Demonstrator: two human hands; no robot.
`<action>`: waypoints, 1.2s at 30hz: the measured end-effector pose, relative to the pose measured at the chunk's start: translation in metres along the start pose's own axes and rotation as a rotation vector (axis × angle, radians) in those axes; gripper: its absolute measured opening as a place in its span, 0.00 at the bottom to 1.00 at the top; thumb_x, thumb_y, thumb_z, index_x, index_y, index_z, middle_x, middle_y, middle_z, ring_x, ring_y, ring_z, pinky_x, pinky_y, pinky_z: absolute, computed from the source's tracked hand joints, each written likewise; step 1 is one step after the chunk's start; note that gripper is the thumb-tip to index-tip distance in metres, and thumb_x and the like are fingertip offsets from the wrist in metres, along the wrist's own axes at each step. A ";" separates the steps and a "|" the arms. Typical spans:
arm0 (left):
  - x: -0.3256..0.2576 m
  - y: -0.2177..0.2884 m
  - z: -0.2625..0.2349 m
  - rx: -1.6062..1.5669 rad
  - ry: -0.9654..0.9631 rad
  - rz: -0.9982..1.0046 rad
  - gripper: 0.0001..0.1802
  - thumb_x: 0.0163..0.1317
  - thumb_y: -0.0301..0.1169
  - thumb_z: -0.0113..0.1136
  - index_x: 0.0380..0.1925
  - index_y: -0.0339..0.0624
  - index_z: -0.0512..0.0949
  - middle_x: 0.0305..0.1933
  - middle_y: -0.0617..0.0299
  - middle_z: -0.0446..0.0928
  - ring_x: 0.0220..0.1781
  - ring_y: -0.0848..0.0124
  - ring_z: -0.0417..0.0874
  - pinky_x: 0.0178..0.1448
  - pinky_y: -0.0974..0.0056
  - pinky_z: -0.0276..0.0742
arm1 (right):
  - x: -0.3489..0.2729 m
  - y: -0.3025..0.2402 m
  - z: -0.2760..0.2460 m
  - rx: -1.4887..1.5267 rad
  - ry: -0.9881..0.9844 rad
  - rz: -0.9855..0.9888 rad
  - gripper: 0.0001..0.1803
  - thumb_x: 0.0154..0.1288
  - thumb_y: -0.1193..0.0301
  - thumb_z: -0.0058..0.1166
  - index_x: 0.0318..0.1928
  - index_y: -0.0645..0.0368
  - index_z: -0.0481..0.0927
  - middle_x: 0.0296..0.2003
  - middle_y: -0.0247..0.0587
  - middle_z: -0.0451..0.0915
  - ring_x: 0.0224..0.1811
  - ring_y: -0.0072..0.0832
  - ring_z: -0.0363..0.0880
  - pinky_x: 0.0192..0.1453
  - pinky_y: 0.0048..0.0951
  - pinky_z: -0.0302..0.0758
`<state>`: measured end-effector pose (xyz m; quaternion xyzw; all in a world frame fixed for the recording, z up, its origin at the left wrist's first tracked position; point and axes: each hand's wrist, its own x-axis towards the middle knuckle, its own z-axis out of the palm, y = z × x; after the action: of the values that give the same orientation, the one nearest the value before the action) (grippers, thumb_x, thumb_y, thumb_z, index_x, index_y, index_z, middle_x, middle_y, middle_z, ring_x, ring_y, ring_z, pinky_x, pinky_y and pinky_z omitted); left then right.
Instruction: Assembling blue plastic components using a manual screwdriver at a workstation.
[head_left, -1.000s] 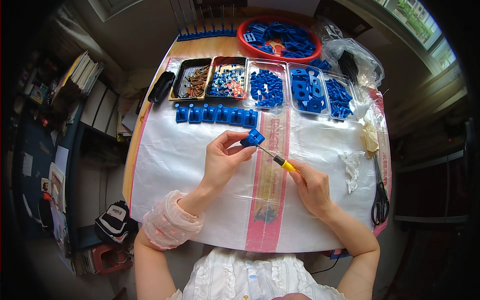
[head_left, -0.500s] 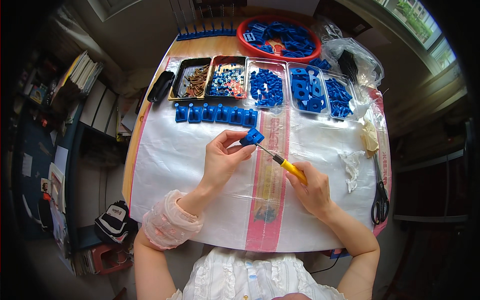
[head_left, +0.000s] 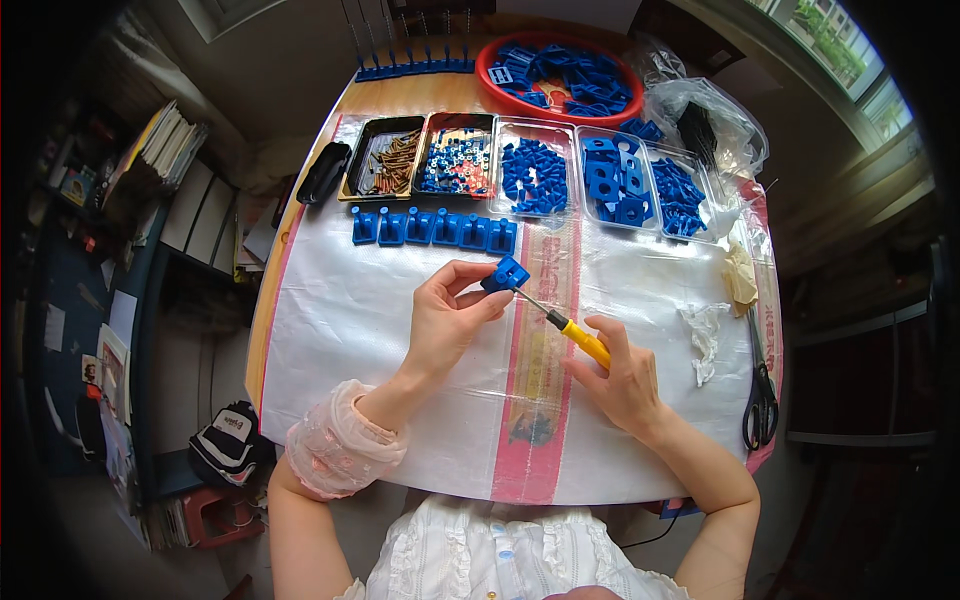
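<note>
Between the thumb and fingers of my left hand (head_left: 450, 310) is a small blue plastic part (head_left: 507, 273), raised above the table. The tip of a yellow-handled screwdriver (head_left: 585, 342) meets the part's lower right side. My right hand (head_left: 622, 378) has the end of the handle, with the index finger and thumb loosened around it. What the tip turns is too small to make out. Beyond my hands stands a row of several blue assembled pieces (head_left: 433, 228), each with an upright peg.
Behind the row are trays of screws (head_left: 392, 165), nuts (head_left: 455, 160), small blue parts (head_left: 535, 175) and blue plates (head_left: 612, 180). A red basin (head_left: 490, 88) of blue parts stands farther back. Black scissors (head_left: 762, 410) and crumpled tissue (head_left: 703, 340) lie at right.
My right hand's fingers have opened somewhat around the screwdriver handle, the index finger lifting. The left hand and the blue part stay nearly in place.
</note>
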<state>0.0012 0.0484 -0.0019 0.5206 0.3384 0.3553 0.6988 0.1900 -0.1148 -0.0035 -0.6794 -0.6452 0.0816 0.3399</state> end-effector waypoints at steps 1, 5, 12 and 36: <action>0.000 0.000 0.000 -0.002 0.001 0.001 0.17 0.60 0.20 0.71 0.49 0.34 0.79 0.50 0.57 0.84 0.46 0.74 0.87 0.47 0.71 0.85 | 0.000 -0.001 0.000 -0.015 -0.001 0.001 0.24 0.66 0.70 0.65 0.58 0.56 0.69 0.25 0.47 0.80 0.22 0.45 0.81 0.25 0.41 0.73; 0.000 0.001 0.001 0.001 -0.003 -0.001 0.17 0.60 0.20 0.70 0.49 0.34 0.79 0.50 0.56 0.84 0.46 0.74 0.87 0.47 0.71 0.85 | -0.005 0.010 0.008 0.004 0.030 -0.001 0.19 0.65 0.71 0.65 0.53 0.57 0.72 0.25 0.46 0.80 0.21 0.43 0.80 0.24 0.40 0.72; 0.000 0.000 0.000 -0.009 -0.002 -0.001 0.17 0.60 0.20 0.70 0.49 0.34 0.79 0.50 0.56 0.84 0.46 0.75 0.87 0.47 0.71 0.85 | 0.003 0.003 -0.003 -0.001 -0.002 -0.034 0.13 0.66 0.71 0.64 0.48 0.60 0.79 0.34 0.44 0.82 0.26 0.40 0.82 0.27 0.37 0.74; 0.000 -0.003 -0.001 0.023 -0.054 0.010 0.18 0.60 0.21 0.72 0.50 0.34 0.77 0.52 0.53 0.83 0.48 0.69 0.88 0.48 0.70 0.87 | 0.004 -0.001 -0.003 -0.109 0.104 -0.111 0.12 0.60 0.71 0.70 0.42 0.57 0.81 0.23 0.38 0.82 0.19 0.32 0.80 0.23 0.31 0.73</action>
<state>0.0005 0.0482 -0.0049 0.5397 0.3207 0.3408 0.6998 0.1911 -0.1124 0.0006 -0.6632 -0.6669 -0.0081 0.3397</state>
